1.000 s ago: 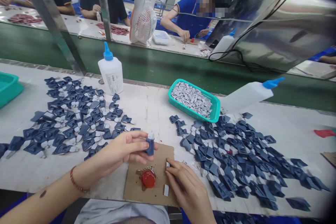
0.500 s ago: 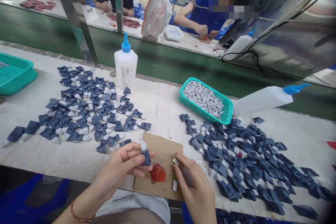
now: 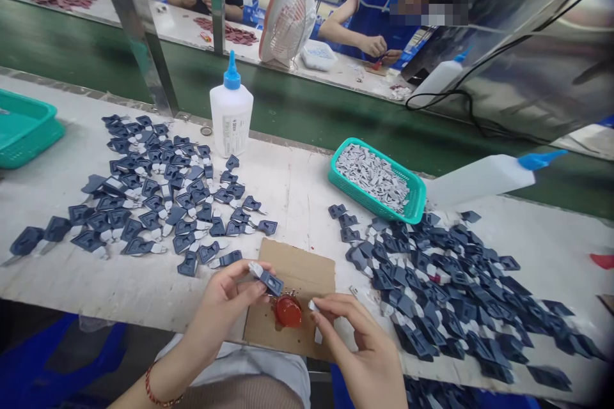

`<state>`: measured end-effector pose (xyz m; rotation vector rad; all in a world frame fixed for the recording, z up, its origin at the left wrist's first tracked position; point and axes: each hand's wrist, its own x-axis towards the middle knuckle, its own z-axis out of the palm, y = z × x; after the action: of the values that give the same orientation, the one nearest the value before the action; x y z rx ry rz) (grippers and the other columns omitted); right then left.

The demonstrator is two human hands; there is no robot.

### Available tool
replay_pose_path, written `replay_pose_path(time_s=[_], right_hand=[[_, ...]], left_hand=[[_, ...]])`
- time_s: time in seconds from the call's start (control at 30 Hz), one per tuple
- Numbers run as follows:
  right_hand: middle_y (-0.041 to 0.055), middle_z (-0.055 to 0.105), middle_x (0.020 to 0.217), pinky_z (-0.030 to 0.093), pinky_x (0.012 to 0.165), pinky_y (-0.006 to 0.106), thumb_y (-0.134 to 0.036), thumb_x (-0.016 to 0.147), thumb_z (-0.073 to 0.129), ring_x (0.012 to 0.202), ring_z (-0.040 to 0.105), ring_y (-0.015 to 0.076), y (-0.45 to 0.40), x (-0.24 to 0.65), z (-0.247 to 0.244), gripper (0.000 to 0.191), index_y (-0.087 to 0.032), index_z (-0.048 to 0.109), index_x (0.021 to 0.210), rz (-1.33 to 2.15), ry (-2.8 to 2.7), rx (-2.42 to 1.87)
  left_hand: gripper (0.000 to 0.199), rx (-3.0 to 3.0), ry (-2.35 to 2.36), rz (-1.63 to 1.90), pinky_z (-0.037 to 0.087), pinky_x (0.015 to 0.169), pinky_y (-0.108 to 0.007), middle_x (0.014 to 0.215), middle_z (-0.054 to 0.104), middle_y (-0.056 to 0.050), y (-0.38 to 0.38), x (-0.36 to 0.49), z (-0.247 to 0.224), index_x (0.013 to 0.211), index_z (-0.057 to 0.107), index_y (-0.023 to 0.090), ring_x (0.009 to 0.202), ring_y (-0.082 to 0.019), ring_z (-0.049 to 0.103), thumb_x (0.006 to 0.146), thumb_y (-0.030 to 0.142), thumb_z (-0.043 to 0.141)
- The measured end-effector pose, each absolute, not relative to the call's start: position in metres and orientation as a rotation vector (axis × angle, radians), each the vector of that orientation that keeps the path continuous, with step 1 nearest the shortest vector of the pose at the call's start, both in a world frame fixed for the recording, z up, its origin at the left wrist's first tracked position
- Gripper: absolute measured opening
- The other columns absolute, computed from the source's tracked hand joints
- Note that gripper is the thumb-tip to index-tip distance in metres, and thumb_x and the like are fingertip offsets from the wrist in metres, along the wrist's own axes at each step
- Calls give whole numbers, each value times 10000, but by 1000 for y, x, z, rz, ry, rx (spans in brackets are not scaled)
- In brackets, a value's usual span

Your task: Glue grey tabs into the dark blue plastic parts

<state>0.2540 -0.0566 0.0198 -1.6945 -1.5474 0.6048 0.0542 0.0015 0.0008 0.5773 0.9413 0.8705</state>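
Between the thumb and fingers of my left hand [image 3: 235, 294] is a dark blue plastic part with a light grey end [image 3: 271, 282], tilted above the cardboard. My right hand [image 3: 357, 332] pinches a small light grey piece [image 3: 313, 305] at its fingertips. On the cardboard sheet [image 3: 292, 255], between my hands, sits a round red cap-like dish [image 3: 288, 311] with wet-looking red contents and dark stains around it. Another light grey piece [image 3: 318, 332] lies on the cardboard by my right fingers, partly hidden.
Blue-grey parts are spread at left [image 3: 153, 204] and heaped at right [image 3: 446, 287]. A green basket [image 3: 417, 208] holds small grey pieces. One white bottle [image 3: 231, 116] stands upright; another [image 3: 480, 182] leans at right. Green trays [image 3: 29, 147] sit far left. Co-workers [image 3: 369, 19] sit across the divider.
My right hand has picked a light grey piece up off the cardboard. The blue part in my left hand has turned from nearly upright to tilted, its grey end toward upper left.
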Motion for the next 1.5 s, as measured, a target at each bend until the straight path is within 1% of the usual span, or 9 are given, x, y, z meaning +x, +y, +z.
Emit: replay_pose_path(time_s=[0.27, 0.5, 0.67, 0.8, 0.97, 1.1, 1.17, 1.37, 1.5], right_hand=[[58, 682, 801, 563, 623, 211, -254, 897, 620, 739, 700, 176, -54, 232, 32, 135, -222, 704, 797, 683, -1620, -1622], [63, 656, 798, 550, 622, 220, -270, 936, 557, 735, 674, 176, -54, 231, 32, 195, -221, 683, 795, 671, -1721, -1652], [61, 650, 799, 549, 636, 225, -285, 932, 562, 749, 667, 177, -53, 229, 34, 206, -221, 680, 775, 701, -1700, -1673], [72, 661, 787, 555, 616, 235, -334, 896, 617, 741, 670, 190, -52, 230, 35, 214, -217, 703, 740, 802, -1581, -1688], [79, 698, 821, 573, 629, 269, -418, 768, 755, 762, 693, 215, -53, 244, 32, 206, -215, 748, 737, 1002, -1212, -1652], [95, 718, 918, 587, 677, 292, -476, 723, 785, 823, 704, 228, -55, 251, 32, 269, -214, 759, 776, 1156, -1019, -1584], [94, 723, 937, 591, 706, 304, -471, 726, 785, 850, 705, 233, -54, 249, 35, 260, -220, 761, 791, 1194, -1005, -1561], [75, 712, 860, 591, 682, 263, -382, 737, 794, 799, 710, 204, -51, 236, 44, 166, -221, 755, 754, 1216, -1031, -1478], [66, 702, 888, 587, 741, 250, -316, 767, 775, 845, 703, 190, -58, 235, 40, 81, -237, 759, 777, 1173, -1077, -1465]], left_hand=[[215, 786, 951, 916, 558, 800, -269, 1008, 743, -58, -4, 59, -5, 961, 693, 203, 881, -184, 700, 814, 357, 731], [145, 870, 945, 910, 538, 854, -272, 1052, 711, -64, -6, 57, -10, 987, 698, 215, 952, -192, 678, 864, 289, 670], [119, 981, 903, 961, 521, 881, -251, 1075, 674, -59, -8, 57, -13, 975, 715, 235, 1057, -196, 631, 881, 232, 642], [130, 925, 911, 916, 530, 841, -257, 1058, 693, -68, -7, 56, -11, 985, 708, 217, 965, -191, 663, 876, 260, 652], [189, 805, 900, 877, 553, 794, -283, 1027, 735, -72, -10, 60, -2, 997, 688, 213, 892, -206, 701, 838, 315, 699], [132, 785, 847, 875, 557, 834, -296, 992, 743, -67, -17, 67, 7, 936, 700, 205, 911, -212, 707, 828, 280, 708], [122, 774, 825, 884, 550, 857, -289, 984, 741, -65, -21, 70, 11, 930, 703, 203, 938, -207, 701, 818, 248, 717], [134, 754, 818, 887, 555, 801, -267, 947, 746, -63, -26, 76, 14, 920, 703, 201, 876, -186, 698, 797, 241, 737], [130, 754, 829, 882, 556, 809, -275, 941, 743, -69, -28, 75, 14, 912, 696, 196, 894, -198, 699, 801, 252, 733]])
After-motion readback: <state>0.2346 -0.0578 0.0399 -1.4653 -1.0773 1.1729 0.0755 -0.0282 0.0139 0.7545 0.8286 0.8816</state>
